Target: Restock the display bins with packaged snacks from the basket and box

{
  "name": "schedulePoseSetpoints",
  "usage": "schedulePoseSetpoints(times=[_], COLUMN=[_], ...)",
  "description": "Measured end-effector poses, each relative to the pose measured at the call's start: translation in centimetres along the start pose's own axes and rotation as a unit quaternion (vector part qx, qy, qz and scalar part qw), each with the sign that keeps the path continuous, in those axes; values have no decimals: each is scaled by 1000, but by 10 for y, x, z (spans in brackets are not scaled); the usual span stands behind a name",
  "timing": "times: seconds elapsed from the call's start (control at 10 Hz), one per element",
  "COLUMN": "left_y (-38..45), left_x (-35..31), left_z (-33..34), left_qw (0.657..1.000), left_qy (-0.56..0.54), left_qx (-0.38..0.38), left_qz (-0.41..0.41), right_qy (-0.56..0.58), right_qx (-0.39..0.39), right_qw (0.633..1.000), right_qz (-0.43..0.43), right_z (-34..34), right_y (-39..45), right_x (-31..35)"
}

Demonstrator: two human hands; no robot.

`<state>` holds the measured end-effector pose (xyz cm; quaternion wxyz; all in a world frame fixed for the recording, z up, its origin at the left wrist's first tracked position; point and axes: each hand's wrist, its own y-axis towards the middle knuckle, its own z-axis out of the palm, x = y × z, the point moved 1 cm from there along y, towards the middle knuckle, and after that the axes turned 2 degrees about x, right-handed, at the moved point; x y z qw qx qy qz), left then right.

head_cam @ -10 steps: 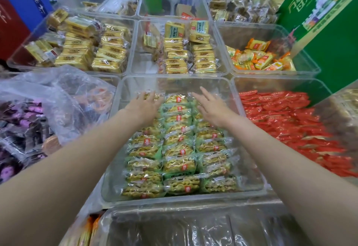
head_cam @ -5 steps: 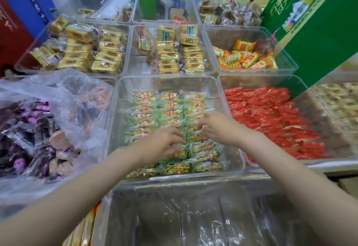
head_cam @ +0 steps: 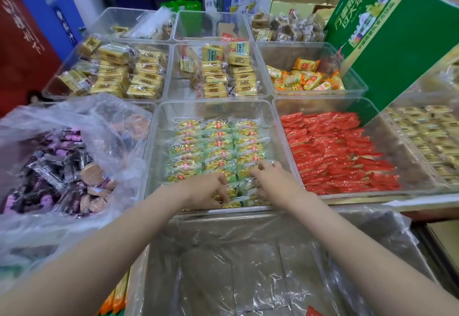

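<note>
Both hands in green snacks; plastic bag left.

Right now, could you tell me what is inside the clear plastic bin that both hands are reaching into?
The clear plastic bin holds three rows of green-and-yellow wrapped snack packets. Left hand and right hand cover the nearest packets.

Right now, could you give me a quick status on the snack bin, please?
Both hands, left and right, on the nearest green snack packs. Packs in three rows in the clear bin. Nothing in the way.
</note>
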<state>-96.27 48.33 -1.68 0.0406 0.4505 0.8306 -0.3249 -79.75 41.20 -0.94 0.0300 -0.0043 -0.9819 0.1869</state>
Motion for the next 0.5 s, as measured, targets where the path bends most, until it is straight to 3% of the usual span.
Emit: schedulePoseSetpoints(times=[0.1, 0.2, 0.3, 0.4, 0.5], left_y=[-3, 0, 5, 7, -1], left_x=[-1, -6, -13, -19, -36], left_z=[7, 15, 12, 4, 2], left_qw=[990, 987, 992, 991, 988], left_qy=[12, 53, 66, 61, 59], left_qx=[-131, -118, -29, -45, -111], left_qz=[-51, -98, -103, -112, -88], right_qy=[7, 48, 58, 77, 124], right_qx=[-30, 15, 70, 12, -33], right_qw=[999, 999, 996, 997, 991], right_qz=[-18, -13, -7, -19, -41], right_z=[3, 7, 8, 8, 1], right_y=[-6, -8, -3, -7, -35], right_x=[-1, -2, -3, -4, -7])
